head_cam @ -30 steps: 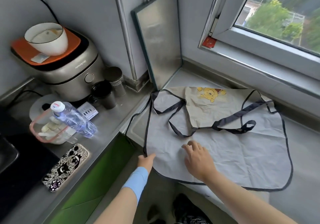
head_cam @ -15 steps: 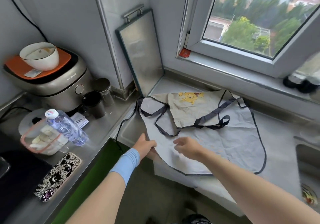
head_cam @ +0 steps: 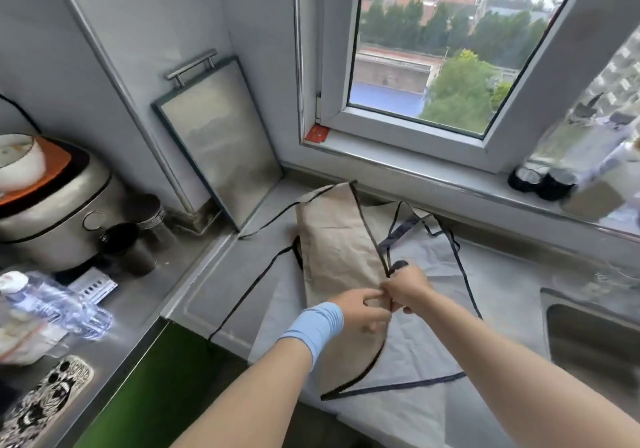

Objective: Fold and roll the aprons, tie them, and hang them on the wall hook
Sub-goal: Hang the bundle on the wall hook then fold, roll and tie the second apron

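- On the steel surface [head_cam: 221, 274], the apron [head_cam: 339, 250] is spread, one side doubled over.
- Its trimmed edge is pinched by left hand [head_cam: 360, 312] and right hand [head_cam: 408, 288], likely to square the fold.

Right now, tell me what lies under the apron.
A pale sheet shows beneath the apron, spread over the steel counter. Whatever is under the folded beige flap is covered.
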Demonstrator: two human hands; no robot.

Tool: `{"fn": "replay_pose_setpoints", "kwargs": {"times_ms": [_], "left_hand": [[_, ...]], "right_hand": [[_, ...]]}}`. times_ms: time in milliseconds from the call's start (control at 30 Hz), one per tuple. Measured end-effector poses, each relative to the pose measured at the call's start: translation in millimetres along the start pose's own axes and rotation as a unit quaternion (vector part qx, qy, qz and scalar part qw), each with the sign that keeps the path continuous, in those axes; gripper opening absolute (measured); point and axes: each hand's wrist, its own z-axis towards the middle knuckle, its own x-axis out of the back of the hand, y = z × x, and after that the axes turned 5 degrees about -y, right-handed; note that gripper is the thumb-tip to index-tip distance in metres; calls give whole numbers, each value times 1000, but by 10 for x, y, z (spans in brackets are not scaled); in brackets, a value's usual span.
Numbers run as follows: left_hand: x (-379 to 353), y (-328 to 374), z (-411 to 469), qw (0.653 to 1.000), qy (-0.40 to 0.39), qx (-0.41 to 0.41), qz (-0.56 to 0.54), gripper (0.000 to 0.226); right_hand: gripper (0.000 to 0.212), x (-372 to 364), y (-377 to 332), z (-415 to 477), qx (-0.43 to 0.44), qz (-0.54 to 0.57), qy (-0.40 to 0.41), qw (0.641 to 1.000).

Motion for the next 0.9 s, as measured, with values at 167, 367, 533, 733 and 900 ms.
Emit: {"fn": "replay_pose_setpoints", "kwargs": {"times_ms": [167, 367, 533, 733, 900], "left_hand": [[-40, -289, 316, 969, 173, 64, 163, 29], [35, -588, 411, 913, 101, 152, 366, 68], [47, -784, 392, 898, 15, 254, 358, 76], [367, -796, 257, 879, -35, 243, 409, 62], [762, -705, 329, 941, 80, 175, 280, 36]], "right_hand": [[11, -113, 634, 322, 9, -121, 20, 992], [50, -307, 824, 582, 203, -266, 224, 915], [79, -374, 648, 666, 390, -337, 124, 848], [61, -549, 281, 693, 267, -386, -51, 882], [22, -689, 64, 818, 288, -403, 95, 863]]}}
